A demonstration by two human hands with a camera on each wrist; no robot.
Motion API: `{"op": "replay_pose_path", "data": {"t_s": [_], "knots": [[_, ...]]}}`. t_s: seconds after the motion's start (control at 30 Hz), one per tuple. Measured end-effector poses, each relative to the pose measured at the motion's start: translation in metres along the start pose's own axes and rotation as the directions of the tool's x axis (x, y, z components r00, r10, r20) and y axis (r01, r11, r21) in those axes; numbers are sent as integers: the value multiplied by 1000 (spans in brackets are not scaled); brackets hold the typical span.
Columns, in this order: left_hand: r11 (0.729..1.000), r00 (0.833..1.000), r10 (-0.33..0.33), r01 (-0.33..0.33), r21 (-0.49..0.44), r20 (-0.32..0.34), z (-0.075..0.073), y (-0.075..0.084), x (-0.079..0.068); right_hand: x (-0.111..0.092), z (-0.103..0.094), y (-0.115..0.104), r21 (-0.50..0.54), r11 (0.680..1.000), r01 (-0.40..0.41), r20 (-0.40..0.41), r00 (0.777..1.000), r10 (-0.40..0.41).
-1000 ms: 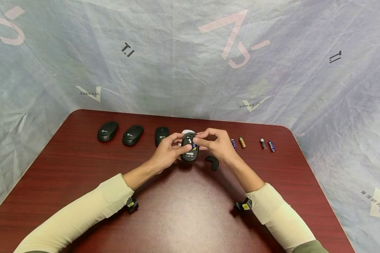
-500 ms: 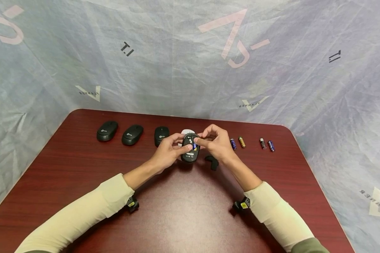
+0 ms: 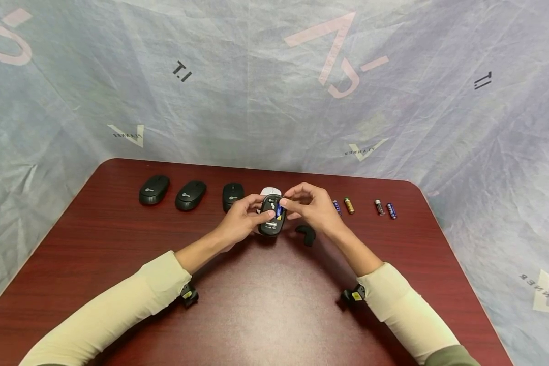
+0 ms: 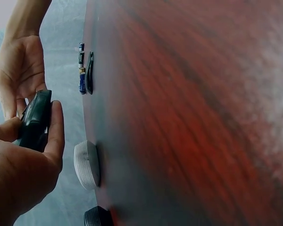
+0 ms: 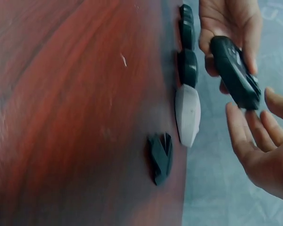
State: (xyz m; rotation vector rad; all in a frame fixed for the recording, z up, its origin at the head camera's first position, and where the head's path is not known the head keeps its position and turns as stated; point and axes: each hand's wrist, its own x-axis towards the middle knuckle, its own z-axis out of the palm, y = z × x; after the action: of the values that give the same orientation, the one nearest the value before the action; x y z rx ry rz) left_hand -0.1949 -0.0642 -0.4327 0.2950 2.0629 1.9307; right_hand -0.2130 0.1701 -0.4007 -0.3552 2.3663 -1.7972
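Note:
My left hand (image 3: 238, 221) grips a black computer mouse (image 3: 269, 230) by its side, thumb on the underside, which faces me. In its open battery slot lies a blue and yellow battery (image 3: 279, 211). My right hand (image 3: 317, 209) is at the mouse's far right edge, thumb tip against the upper end of the battery. In the right wrist view, that hand's fingers (image 5: 240, 127) spread loosely around the end of the mouse (image 5: 231, 70). The left wrist view shows the mouse (image 4: 37, 117) edge-on, held above the table. A curved black cover piece (image 3: 307, 235) lies below my right hand.
Along the table's back stand three black mice (image 3: 154, 190) on the left and a white mouse (image 3: 271, 191), partly hidden behind the held one. To the right lie several batteries (image 3: 349, 205), in two pairs. A printed cloth backdrop (image 3: 247, 101) hangs behind the table (image 3: 274, 305).
The mouse has shifted slightly left and down in my left hand. My right thumb has stayed at the slot while its fingers moved a little. More of the battery's blue side shows.

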Motion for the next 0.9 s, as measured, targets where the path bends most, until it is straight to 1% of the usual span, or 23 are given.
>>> {"op": "replay_pose_path", "data": {"t_s": [0.13, 0.27, 0.4, 0.5, 0.6, 0.73, 0.9], "knots": [[1000, 1000, -5, 5, -10, -17, -1, -3, 0, -2, -11, 2, -84, 996, 19, 53, 999, -14], [999, 1000, -10, 9, -36, -23, -3, -4, 0, -5, -22, 7, -164, 986, 10, 84, 996, 4], [998, 1000, -14, 13, -54, -19, -4, -4, 0, -9, -29, 14, -218, 976, -6, 99, 995, 28], [998, 1000, -15, 15, -55, -16, -4, -4, 0, -11, -33, 18, -265, 964, -17, 92, 995, 43], [998, 1000, -18, 17, -55, -15, -4, -4, -1, -14, -37, 21, -333, 942, -33, 77, 995, 62], [998, 1000, -18, 18, -55, -13, -4, -4, -1, -15, -40, 27, -424, 903, -61, 60, 994, 96], [998, 1000, -17, 16, -62, -16, -4, -3, -2, -17, -41, 34, -494, 865, -90, 47, 990, 130]]}}
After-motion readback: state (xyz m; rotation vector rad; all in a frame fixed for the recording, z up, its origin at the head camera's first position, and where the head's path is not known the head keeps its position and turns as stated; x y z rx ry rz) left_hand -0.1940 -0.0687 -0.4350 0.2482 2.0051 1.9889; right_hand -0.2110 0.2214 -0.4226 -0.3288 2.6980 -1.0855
